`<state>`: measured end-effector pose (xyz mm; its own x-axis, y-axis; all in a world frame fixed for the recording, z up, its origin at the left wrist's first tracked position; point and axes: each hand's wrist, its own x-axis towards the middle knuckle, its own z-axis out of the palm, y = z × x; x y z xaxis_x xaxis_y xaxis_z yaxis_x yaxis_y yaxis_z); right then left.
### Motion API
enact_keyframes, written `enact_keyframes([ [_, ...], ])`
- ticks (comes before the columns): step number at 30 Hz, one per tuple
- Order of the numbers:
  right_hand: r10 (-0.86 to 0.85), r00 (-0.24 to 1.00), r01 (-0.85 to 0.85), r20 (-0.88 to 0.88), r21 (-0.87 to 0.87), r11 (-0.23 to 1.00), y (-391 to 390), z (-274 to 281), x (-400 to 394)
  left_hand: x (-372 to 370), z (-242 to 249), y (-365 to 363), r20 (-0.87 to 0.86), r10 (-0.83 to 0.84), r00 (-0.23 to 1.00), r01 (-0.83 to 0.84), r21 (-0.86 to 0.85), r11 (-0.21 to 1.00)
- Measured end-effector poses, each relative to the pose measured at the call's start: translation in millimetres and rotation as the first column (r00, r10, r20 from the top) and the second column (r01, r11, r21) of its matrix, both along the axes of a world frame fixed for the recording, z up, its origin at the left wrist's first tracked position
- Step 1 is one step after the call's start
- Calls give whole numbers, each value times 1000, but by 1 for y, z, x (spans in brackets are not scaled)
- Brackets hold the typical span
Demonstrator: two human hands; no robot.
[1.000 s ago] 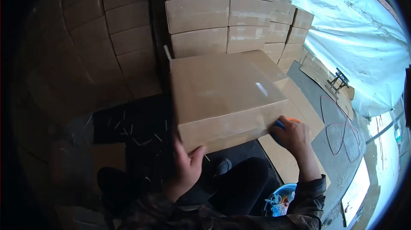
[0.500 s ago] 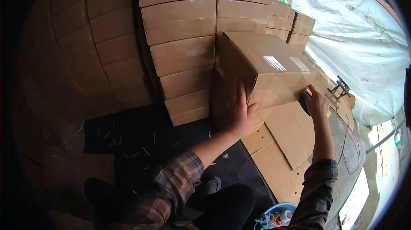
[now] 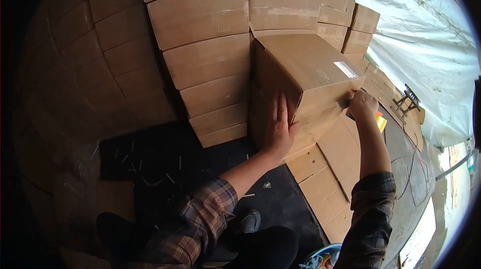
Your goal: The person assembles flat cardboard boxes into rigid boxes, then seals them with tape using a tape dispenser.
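A large cardboard box (image 3: 320, 56) stands in front of the stacked boxes, with a white label on its top. My left hand (image 3: 280, 131) lies against its left side near the front corner, fingers stretched out and flat. At the right end of the box's front face, my right hand (image 3: 363, 104) is closed around a dark object, mostly hidden behind the fingers. I cannot tell what that object is. Something orange and yellow (image 3: 381, 120) shows just beyond the right wrist.
Stacked cardboard boxes (image 3: 205, 61) rise behind and to the left. Flattened cardboard (image 3: 325, 189) lies below the box, beside a black mat (image 3: 150, 154) with scattered scraps. A blue bucket (image 3: 320, 256) stands at the bottom. A small stool (image 3: 407, 101) and plastic sheeting (image 3: 411, 53) are at right.
My right hand has shifted up and left along the box's front right end, with the dark object now more hidden. My left hand stays flat on the side. The view has shifted slightly.
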<state>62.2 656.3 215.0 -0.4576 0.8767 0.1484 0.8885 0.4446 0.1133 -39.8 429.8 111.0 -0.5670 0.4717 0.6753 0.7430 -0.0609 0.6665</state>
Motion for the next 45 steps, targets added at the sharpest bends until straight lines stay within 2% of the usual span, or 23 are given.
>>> enact_keyframes([
  [4,80,996,-82,44,60,995,-6,-17,12,-2,-2,-2,78,-6,997,9,-41,999],
  [6,69,997,-68,21,-30,997,-15,-21,20,-1,-7,-9,90,4,996,1,-66,998],
  [9,101,994,-102,-39,-27,994,-31,-49,42,-20,-30,-60,116,-32,993,64,-288,956],
  [13,272,915,-303,-297,-63,951,-63,-131,96,-52,-48,-194,257,-54,965,221,-682,697],
  [14,250,887,-411,-388,-419,809,-64,-143,106,-60,-44,-235,308,-35,951,267,-759,594],
  [15,233,833,-496,-502,-490,717,-65,-183,124,-70,-46,-279,358,-2,934,299,-776,555],
  [16,100,805,-457,-584,-503,733,-99,-198,129,-82,-40,-320,370,13,929,311,-797,518],
  [18,71,864,-422,-499,-640,642,-128,-229,147,-96,-17,-395,404,166,900,283,-830,481],
  [20,28,885,-370,-465,-666,647,-174,-263,165,-101,2,-485,223,264,939,32,-817,576],
  [21,-76,874,-355,-479,-738,574,-191,-287,174,-112,-2,-530,349,363,864,9,-732,681],
  [22,-29,851,-379,-524,-652,657,-203,-315,185,-102,18,-561,406,476,780,-84,-686,722],
  [24,9,825,-439,-565,-631,640,-213,-323,194,-93,19,-626,443,629,639,-395,-513,762],
  [27,78,841,-470,-535,-652,594,-236,-322,176,-65,-16,-716,525,767,369,-645,-449,618],
  [29,146,838,-513,-525,-670,536,-265,-318,142,-48,-94,-787,631,762,144,-693,-485,533],
  [31,211,836,-540,-507,-692,479,-287,-320,112,-2,-191,-854,899,363,243,-596,-157,787],
  [32,237,834,-548,-498,-699,459,-298,-320,99,2,-260,-868,900,372,225,-617,-164,770],
  [33,259,833,-553,-489,-707,441,-308,-319,88,25,-319,-905,882,462,-92,-644,-407,648],
  [35,302,829,-558,-470,-719,413,-322,-323,64,62,-288,-843,946,249,-208,-772,-315,551],
  [36,321,828,-559,-460,-725,404,-328,-324,55,69,-299,-842,945,242,-221,-778,-320,540],
  [38,356,824,-560,-442,-733,385,-342,-325,35,76,-335,-848,852,309,-423,-647,-523,555],
  [42,402,816,-559,-416,-745,365,-364,-330,-2,82,-361,-860,791,535,-295,-524,-602,602],
  [44,407,819,-553,-404,-745,373,-365,-331,-13,60,-346,-842,780,211,-589,-703,-623,342],
  [45,408,823,-548,-396,-744,382,-363,-331,-14,54,-347,-842,780,208,-590,-698,-622,355],
])
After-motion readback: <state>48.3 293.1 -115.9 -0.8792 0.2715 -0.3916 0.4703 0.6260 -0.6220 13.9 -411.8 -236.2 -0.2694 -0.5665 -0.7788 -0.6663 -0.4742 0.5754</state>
